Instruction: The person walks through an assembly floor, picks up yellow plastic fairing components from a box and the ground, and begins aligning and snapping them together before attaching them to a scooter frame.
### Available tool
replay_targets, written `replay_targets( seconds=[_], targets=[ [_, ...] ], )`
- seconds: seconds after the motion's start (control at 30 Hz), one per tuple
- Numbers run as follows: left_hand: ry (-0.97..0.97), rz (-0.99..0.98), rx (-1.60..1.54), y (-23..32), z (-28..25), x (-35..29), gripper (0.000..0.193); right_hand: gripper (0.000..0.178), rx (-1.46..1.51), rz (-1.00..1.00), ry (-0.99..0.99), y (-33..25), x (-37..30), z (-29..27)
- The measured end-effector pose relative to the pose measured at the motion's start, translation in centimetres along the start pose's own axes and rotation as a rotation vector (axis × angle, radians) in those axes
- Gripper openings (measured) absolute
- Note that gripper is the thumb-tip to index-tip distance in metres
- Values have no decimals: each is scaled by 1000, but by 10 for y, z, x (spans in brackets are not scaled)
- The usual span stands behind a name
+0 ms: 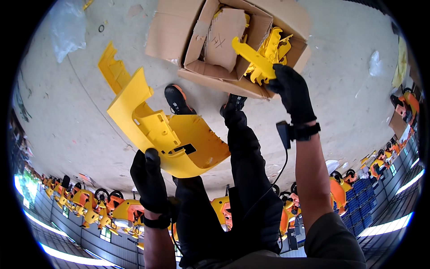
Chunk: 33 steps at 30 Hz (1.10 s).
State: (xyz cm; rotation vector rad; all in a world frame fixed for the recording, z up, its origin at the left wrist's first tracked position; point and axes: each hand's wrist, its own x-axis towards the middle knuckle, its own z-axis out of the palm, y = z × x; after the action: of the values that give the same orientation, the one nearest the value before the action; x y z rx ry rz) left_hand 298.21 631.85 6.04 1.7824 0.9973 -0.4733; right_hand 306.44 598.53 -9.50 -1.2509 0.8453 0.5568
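My black-gloved left hand (148, 181) is closed on the lower edge of a large curved yellow plastic panel (126, 103). That panel has clips, ribs and a dark rectangular cut-out, and it hangs in front of my legs. My right hand (293, 95), gloved too, grips one end of a narrow yellow plastic trim piece (255, 58) with a hooked tip. This piece is above the right side of an open cardboard box (291, 15). Several similar yellow parts (272, 46) lie in that side of the box, while a smaller carton (197, 42) fills its left side.
A loose cardboard sheet (226, 36) sits inside the smaller carton. My shoes (178, 99) stand on the concrete floor just before the box. Clear plastic bags (67, 29) lie at far left. Rows of yellow and orange vehicles (87, 201) and blue crates (359, 201) line the rim.
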Motion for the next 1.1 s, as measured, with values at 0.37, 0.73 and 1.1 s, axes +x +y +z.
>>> replay_targets(
  seconds=[0.37, 0.73, 1.1],
  targets=[
    [-33, 41, -78, 37, -42, -7, 30, 29, 170, 99, -183, -8, -199, 129],
    [-49, 36, -135, 43, -79, -18, 35, 18, 55, -60, -307, -9, -234, 219],
    [-64, 66, -190, 37, -82, -25, 30, 26, -216, -45, -318, -18, -221, 224]
  ],
)
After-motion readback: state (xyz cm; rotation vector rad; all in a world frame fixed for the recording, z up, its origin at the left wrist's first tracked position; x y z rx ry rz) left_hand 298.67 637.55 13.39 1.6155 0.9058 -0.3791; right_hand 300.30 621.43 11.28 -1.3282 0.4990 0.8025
